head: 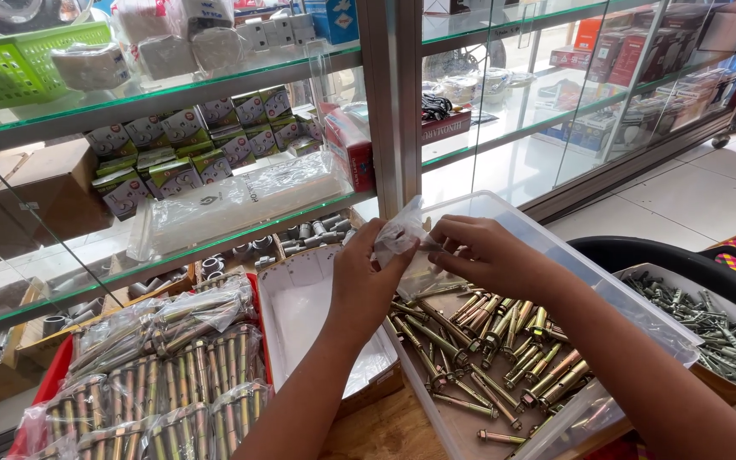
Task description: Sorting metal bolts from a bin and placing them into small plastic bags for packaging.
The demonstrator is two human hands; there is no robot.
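Both my hands hold a small clear plastic bag (404,240) above a clear plastic bin (504,213). My left hand (366,277) grips the bag's left side. My right hand (483,254) pinches its right edge. Under the hands, many loose brass-coloured anchor bolts (496,345) lie in the bin. What is inside the bag is hidden by my fingers.
A red tray (48,383) at the lower left holds several bagged bolts (172,366). An empty white box (304,307) sits between tray and bin. Another tray of grey screws (717,328) is at the right. Glass display shelves (215,77) with small boxes stand behind.
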